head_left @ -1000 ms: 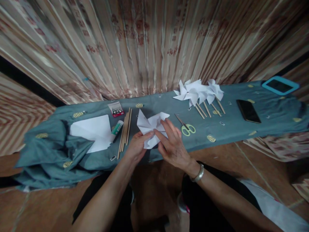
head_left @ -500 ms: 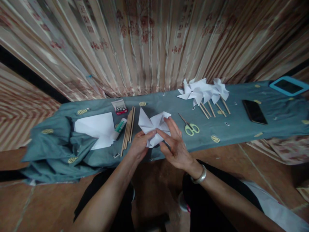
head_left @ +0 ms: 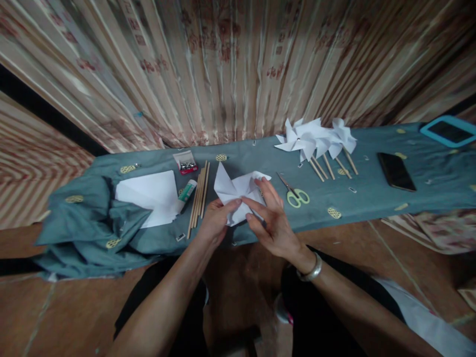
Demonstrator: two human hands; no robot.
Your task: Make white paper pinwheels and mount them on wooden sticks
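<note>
A white paper pinwheel head, its corners folded toward the middle, is held just above the cloth-covered table. My left hand grips its lower left, thumb pressed on top near the centre. My right hand has its fingers spread, one fingertip touching the centre and others beside the right-hand blade. Several wooden sticks lie left of my left hand, with a glue stick alongside. Right of the pinwheel head are scissors with green handles.
White paper sheets lie at the left, near a small open box of metal pins. Several pinwheels on sticks rest at the back right. Farther right are a black phone and a blue-framed tablet. A curtain hangs behind the table.
My right hand's upper fingers have shifted slightly right and spread a little from the pinwheel head. The left hand keeps its grip. The whole view has shifted slightly.
</note>
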